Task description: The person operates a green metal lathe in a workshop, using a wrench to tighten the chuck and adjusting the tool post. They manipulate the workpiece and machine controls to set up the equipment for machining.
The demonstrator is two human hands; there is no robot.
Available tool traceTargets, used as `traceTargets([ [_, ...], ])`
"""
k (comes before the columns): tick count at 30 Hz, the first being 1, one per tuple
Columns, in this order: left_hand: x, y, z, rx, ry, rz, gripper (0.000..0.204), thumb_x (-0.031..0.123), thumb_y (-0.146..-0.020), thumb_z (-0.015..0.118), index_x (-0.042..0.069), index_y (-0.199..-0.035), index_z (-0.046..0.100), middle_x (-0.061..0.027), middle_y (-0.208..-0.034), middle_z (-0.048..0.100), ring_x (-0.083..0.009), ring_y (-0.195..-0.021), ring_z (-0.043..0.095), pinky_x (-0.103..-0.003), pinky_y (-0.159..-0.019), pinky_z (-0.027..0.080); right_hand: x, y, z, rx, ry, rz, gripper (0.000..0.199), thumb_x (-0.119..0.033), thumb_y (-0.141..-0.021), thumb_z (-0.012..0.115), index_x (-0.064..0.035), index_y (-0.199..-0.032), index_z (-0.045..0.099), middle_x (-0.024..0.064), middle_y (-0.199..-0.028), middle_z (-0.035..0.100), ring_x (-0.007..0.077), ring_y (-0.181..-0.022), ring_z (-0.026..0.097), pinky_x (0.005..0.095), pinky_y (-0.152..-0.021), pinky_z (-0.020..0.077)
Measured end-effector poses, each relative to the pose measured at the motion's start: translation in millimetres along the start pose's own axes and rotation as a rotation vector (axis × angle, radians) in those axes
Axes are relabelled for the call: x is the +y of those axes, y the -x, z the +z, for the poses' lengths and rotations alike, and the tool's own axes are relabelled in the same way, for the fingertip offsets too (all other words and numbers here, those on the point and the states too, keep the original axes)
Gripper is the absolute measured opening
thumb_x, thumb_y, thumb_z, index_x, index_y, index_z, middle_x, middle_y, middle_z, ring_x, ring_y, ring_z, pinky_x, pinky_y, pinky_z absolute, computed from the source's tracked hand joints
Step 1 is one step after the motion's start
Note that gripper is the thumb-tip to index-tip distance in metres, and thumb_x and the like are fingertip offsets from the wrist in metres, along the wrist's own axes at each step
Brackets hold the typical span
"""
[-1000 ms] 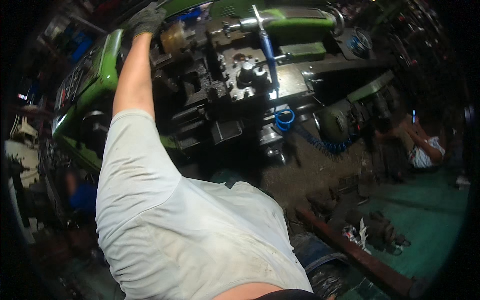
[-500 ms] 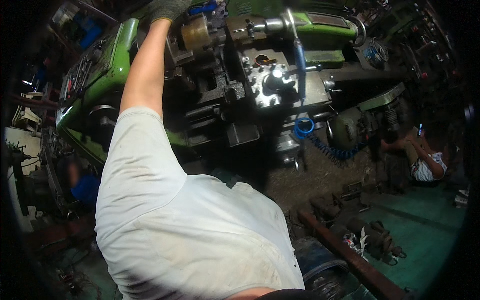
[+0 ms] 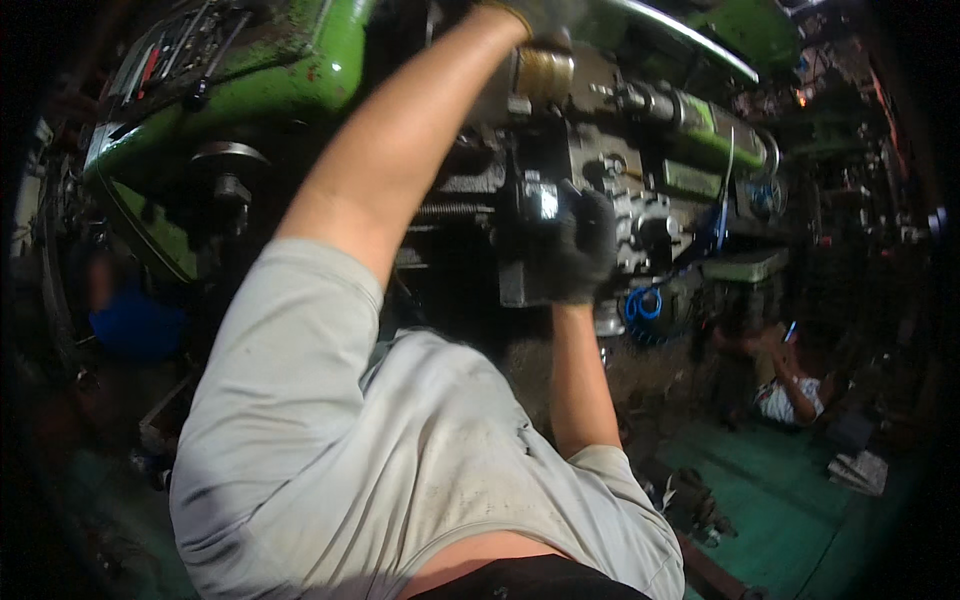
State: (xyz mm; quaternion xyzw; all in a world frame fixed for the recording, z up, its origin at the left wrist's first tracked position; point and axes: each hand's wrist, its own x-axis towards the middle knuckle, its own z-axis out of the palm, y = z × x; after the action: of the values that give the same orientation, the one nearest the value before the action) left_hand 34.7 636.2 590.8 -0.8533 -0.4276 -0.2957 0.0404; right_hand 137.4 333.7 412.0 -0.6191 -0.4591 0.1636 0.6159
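Observation:
My left arm stretches up to the top edge, where my gloved left hand (image 3: 548, 16) is blurred and partly cut off. Just below it sits a brass-coloured round part (image 3: 545, 73) on a green metal lathe (image 3: 330, 60). My right hand (image 3: 585, 245), in a dark glove, is over the lathe's carriage (image 3: 515, 280), close to the block with several bolts (image 3: 645, 225). Its fingers are smeared and dark, so their grip does not show. A drill bit (image 3: 601, 90) points left from the tailstock (image 3: 665, 105), right of the brass-coloured part.
A long shiny bar (image 3: 690, 38) slants across the top right. Hand tools (image 3: 170, 50) lie on the headstock at upper left. A blue coiled hose (image 3: 643, 303) hangs right of my right hand. Another person (image 3: 790, 392) sits low at the right; someone in blue (image 3: 138, 325) is at the left.
My right hand has come into view over the carriage. My left hand has moved to the right in the picture, still at the top edge. The lathe has shifted in view, and a shiny bar now shows.

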Motion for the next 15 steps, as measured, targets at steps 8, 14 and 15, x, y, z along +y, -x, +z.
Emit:
traceTargets([
  [8, -17.4, -0.4, 48.9, 0.233, 0.076, 0.137, 0.023, 0.032, -0.084, 0.065, 0.013, -0.092, 0.074, -0.0176, -0.086, 0.074, -0.0379, -0.082, 0.073, -0.051, -0.073, 0.056, 145.3, -29.9, 57.1, -0.012, 0.195, 0.383, 0.032, -0.013, -0.091, 0.068, 0.0007, -0.119, 0.066, 0.0131, -0.114, 0.071, 0.0213, -0.101, 0.066, 0.0359, -0.089, 0.0527],
  [14, -14.2, 12.0, 32.3, 0.119, 0.146, 0.100, 0.019, 0.027, -0.082, 0.065, 0.012, -0.086, 0.075, -0.0172, -0.082, 0.074, -0.0361, -0.078, 0.073, -0.050, -0.071, 0.056, 63.2, -68.9, 70.3, 0.204, -0.820, 0.661, 0.007, -0.003, -0.087, 0.070, -0.0029, -0.095, 0.068, 0.0087, -0.092, 0.066, 0.0233, -0.086, 0.062, 0.0358, -0.077, 0.0526],
  [15, -11.7, 13.2, 26.3, 0.154, 0.131, 0.148, 0.019, 0.027, -0.082, 0.065, 0.011, -0.085, 0.074, -0.0181, -0.080, 0.073, -0.0351, -0.076, 0.073, -0.050, -0.069, 0.056, 44.3, -86.9, 71.7, 0.225, -1.142, 0.800, 0.008, -0.001, -0.086, 0.069, -0.0034, -0.093, 0.068, 0.0084, -0.090, 0.065, 0.0250, -0.085, 0.062, 0.0366, -0.077, 0.0527],
])
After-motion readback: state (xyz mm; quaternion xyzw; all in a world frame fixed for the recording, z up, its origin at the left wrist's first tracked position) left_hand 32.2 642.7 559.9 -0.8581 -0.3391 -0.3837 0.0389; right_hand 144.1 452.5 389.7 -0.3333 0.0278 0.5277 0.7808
